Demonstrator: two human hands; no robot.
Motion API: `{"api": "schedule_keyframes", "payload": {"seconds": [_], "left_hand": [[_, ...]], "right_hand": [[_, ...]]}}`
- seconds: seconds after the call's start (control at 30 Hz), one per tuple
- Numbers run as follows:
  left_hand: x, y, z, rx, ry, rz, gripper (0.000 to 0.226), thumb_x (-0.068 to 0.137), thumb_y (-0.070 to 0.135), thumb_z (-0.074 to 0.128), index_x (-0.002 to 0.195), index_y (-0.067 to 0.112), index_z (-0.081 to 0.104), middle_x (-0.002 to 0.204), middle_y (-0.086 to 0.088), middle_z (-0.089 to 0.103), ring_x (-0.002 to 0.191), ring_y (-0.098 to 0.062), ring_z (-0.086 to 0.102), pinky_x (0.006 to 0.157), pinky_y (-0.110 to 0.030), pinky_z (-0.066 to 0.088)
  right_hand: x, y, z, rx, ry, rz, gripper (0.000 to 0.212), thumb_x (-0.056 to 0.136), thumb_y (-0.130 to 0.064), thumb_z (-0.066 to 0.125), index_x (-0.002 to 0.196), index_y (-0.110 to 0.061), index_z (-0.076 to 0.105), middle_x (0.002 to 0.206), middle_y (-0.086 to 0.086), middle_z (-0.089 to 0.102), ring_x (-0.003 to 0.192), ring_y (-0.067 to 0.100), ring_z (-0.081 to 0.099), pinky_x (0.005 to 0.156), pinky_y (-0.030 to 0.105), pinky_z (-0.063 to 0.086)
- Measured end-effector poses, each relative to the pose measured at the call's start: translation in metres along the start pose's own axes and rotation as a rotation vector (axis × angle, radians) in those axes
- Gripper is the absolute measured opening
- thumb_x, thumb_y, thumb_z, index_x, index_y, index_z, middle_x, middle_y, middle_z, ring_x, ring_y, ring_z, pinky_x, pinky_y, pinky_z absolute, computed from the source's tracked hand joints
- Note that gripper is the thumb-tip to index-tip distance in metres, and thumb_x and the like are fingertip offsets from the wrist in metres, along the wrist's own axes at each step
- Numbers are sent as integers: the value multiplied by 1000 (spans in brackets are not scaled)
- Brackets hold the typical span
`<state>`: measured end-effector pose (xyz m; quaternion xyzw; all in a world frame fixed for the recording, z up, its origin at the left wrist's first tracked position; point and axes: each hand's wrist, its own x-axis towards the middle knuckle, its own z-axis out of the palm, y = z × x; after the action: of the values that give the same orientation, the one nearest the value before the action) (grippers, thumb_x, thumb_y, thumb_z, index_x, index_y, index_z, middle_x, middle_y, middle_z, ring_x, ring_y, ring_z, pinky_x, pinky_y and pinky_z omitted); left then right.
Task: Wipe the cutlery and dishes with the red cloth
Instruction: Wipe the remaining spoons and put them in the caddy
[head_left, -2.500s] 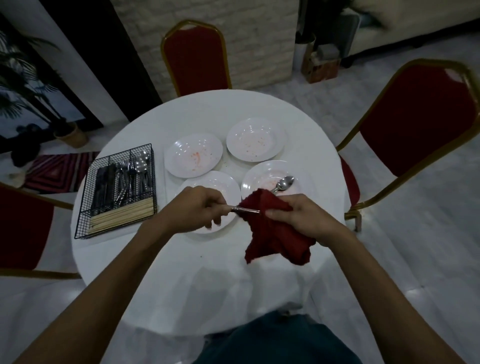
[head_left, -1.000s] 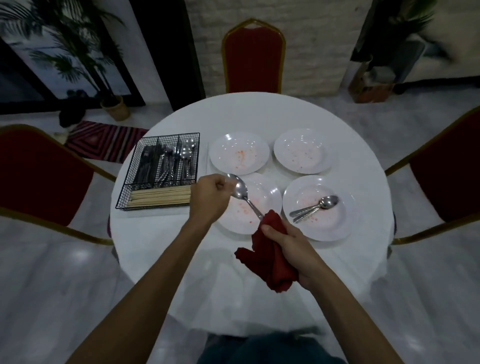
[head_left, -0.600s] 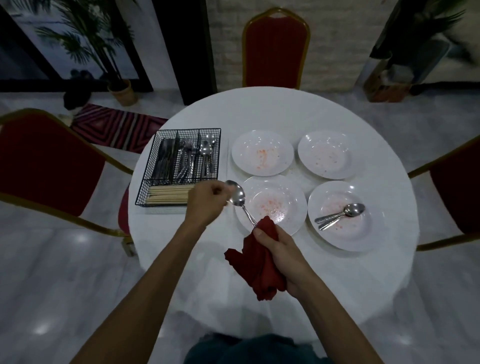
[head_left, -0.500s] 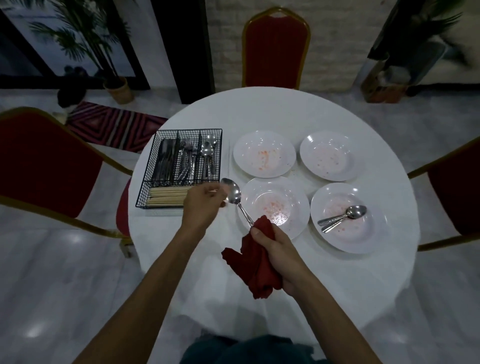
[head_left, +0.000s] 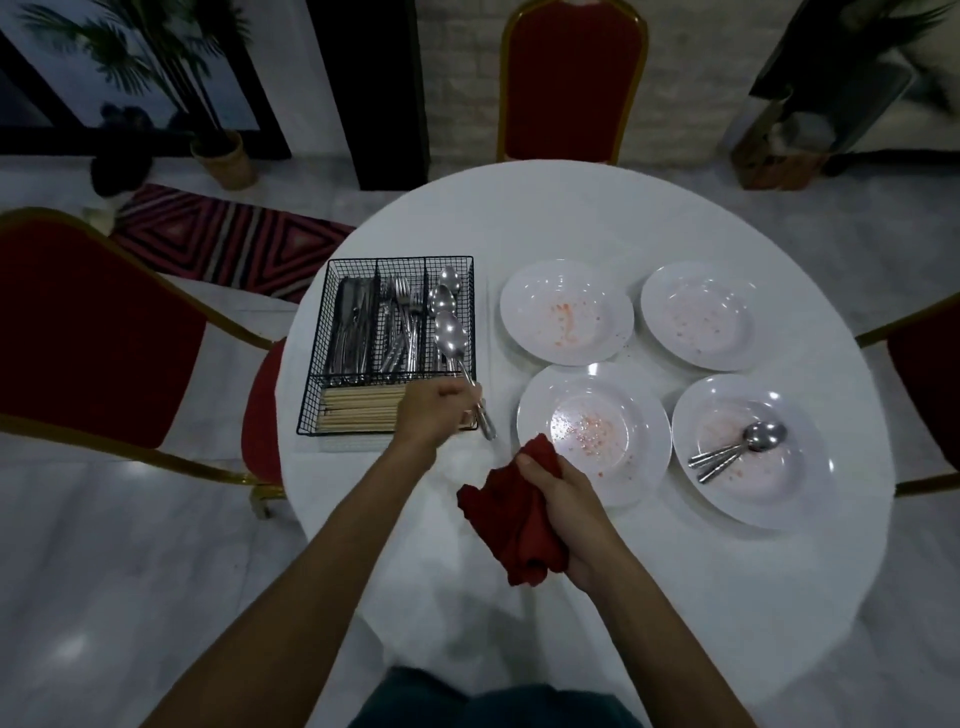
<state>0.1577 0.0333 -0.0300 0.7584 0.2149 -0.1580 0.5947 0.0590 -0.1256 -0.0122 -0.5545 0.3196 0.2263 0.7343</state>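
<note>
Two hands are busy: the left hand (head_left: 434, 413) pinches a spoon (head_left: 450, 335) by its handle, bowl pointing away over the right-hand compartment of the wire basket (head_left: 314, 364), long axis along that slot. Right of the basket's near corner, the right hand (head_left: 569, 499) clutches the red cloth (head_left: 519, 525); farther right sit stained plates (head_left: 524, 291), one holding more spoons (head_left: 740, 451).

Red gold-framed chairs (head_left: 571, 78), brick wall (head_left: 685, 78), glossy floor (head_left: 104, 571), striped rug (head_left: 223, 244)
</note>
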Motion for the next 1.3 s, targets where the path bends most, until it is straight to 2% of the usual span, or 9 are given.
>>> {"api": "schedule_keyframes", "payload": {"seconds": [0.17, 0.3, 0.4, 0.53, 0.67, 0.77, 0.87, 1.03, 1.3], "left_hand": [[73, 7, -17, 194, 51, 21, 12, 91, 22, 75, 89, 11, 79, 78, -2, 74, 61, -11, 64, 70, -33, 57], [114, 16, -11, 243, 50, -16, 23, 89, 17, 74, 66, 18, 72, 66, -2, 69, 59, -14, 61, 64, -28, 54], [134, 18, -10, 294, 57, -67, 20, 89, 9, 70, 69, 9, 73, 60, -6, 70, 53, -16, 60, 63, -31, 54], [143, 17, -12, 401, 47, -51, 15, 92, 8, 68, 84, -3, 74, 64, -10, 70, 57, -23, 67, 73, -42, 63], [136, 12, -12, 430, 63, 4, 16, 86, 4, 69, 70, 7, 73, 70, -13, 72, 74, -29, 70, 75, -39, 60], [118, 11, -3, 200, 57, -46, 7, 85, 2, 70, 87, 7, 74, 71, -8, 68, 66, -20, 65, 61, -27, 52], [92, 15, 15, 86, -14, -50, 10, 89, 4, 71, 97, 10, 71, 78, -6, 69, 58, -9, 64, 51, -20, 49], [30, 25, 63, 116, -219, -36, 14, 98, 13, 62, 109, 13, 71, 98, -4, 76, 79, -17, 69, 68, -28, 51], [-40, 21, 184, 349, -475, 37, 18, 97, 17, 60, 107, 20, 74, 95, 3, 78, 73, -12, 71, 62, -22, 49]], "right_hand": [[2, 6, -9, 116, 88, 22, 27, 97, -25, 68, 117, -7, 67, 106, 17, 77, 100, 40, 74, 95, 58, 56], [-6, 1, -14, 301, 112, 50, 27, 99, -14, 63, 116, 7, 62, 113, 33, 68, 92, 43, 74, 61, 44, 62], [-9, 0, -17, 370, 157, 59, 29, 100, -9, 60, 118, 14, 57, 115, 41, 63, 92, 45, 68, 54, 40, 60], [-4, 0, -24, 320, 202, 50, 20, 100, -17, 63, 112, -1, 67, 107, 28, 72, 92, 40, 75, 69, 46, 64], [1, 3, -31, 323, 209, 57, 24, 98, -22, 66, 115, -6, 68, 108, 23, 75, 101, 44, 72, 92, 59, 57], [4, -2, -43, 296, 231, 50, 26, 99, -25, 64, 115, -4, 68, 109, 23, 75, 101, 43, 72, 89, 59, 59], [7, -8, -65, 272, 229, 36, 33, 100, -29, 62, 118, -3, 68, 113, 21, 75, 106, 44, 71, 60, 39, 60], [-7, -20, -110, 287, 205, -29, 21, 103, -19, 57, 110, -7, 72, 108, 16, 77, 108, 35, 72, 101, 51, 54], [-25, -10, -198, 253, 276, 18, 23, 100, -21, 59, 113, -5, 71, 106, 15, 78, 104, 34, 73, 102, 53, 54]]}}
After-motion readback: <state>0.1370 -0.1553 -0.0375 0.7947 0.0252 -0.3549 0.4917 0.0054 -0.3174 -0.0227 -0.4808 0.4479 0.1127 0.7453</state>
